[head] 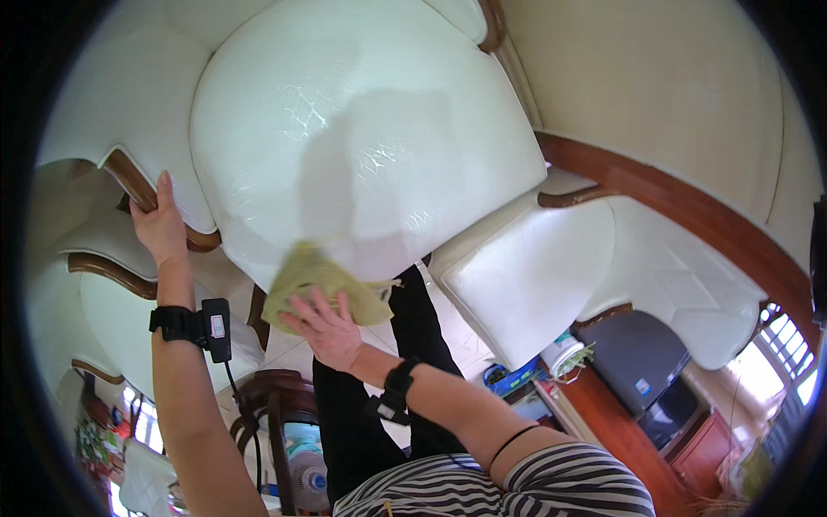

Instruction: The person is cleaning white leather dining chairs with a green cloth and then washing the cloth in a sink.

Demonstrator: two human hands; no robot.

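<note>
My left hand (160, 223) grips the brown wooden armrest (132, 178) of a white upholstered chair, thumb on the upper side. A yellow-green cloth (342, 287) lies under my right hand (326, 329), whose fingers are spread over it at the front edge of the seat. The cloth's upper edge is blurred. The white seat cushion (400, 129) has a glossy, finely wrinkled cover, and a shadow falls across its middle.
Another white seat (530, 258) adjoins on the right. Nearer me on the right are a blue container (510, 376) and a white bucket (563, 354). A dark wooden chair (274, 404) and an electric fan (310, 478) stand at lower left.
</note>
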